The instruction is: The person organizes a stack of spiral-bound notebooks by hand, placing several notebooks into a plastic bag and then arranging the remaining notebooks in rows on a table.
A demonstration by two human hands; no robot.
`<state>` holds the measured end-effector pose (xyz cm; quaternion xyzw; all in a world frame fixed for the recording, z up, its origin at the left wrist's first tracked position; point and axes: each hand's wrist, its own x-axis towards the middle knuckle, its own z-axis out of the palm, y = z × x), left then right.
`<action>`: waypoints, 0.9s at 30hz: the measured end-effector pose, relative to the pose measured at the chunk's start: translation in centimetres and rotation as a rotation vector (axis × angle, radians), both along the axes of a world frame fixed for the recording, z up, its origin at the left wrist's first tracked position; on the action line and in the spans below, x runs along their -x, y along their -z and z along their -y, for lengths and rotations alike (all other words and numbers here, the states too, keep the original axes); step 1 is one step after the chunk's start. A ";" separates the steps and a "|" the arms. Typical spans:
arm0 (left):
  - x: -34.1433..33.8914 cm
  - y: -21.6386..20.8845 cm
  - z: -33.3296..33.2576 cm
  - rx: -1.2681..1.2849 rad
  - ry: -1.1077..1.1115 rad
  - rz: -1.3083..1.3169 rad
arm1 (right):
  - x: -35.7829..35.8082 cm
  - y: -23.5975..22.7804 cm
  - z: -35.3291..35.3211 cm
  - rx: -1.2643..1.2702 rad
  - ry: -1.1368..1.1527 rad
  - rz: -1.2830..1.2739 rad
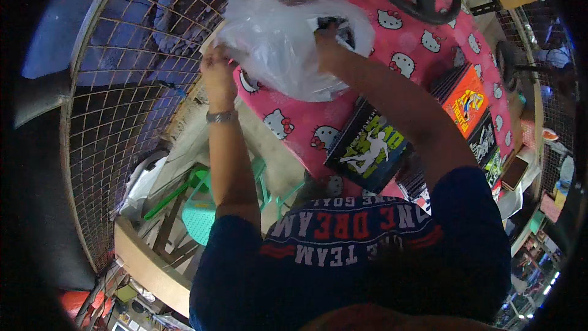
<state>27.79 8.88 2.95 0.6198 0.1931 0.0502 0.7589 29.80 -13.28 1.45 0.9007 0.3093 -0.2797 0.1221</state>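
Note:
A white translucent plastic bag [275, 49] lies puffed up on the pink table. My left hand [217, 64], with a band at its wrist, is closed on the bag's left edge. My right hand [329, 49] reaches into the opening on the bag's right side, where something dark with white shows. The fingers of that hand are mostly hidden, so what they touch cannot be made out. Under my right forearm lies a stack of flat dark pieces [370, 150] printed with a white figure and green lettering.
The tablecloth [294, 138] is pink with white cat faces. Orange printed pieces [467, 101] lie right of my forearm, a phone-like dark slab [514, 173] beyond. A black ring-shaped object [422, 9] is at the back. Wire mesh [122, 98] stands left, with a green stool [199, 220] below the table.

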 end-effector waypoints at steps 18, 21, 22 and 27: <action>8.6 -1.7 -4.8 0.323 -0.028 -0.228 | -3.8 6.2 -10.0 -0.645 0.466 0.232; 6.8 -3.8 -11.2 -0.396 0.052 0.086 | -3.6 4.5 -9.8 -0.618 0.366 0.215; 7.1 -5.2 -11.1 -0.691 0.079 0.172 | -3.2 4.2 -9.4 -0.591 0.320 0.200; 8.2 -14.1 0.8 -0.804 -0.250 0.457 | -2.8 1.2 -4.9 -0.423 0.111 0.141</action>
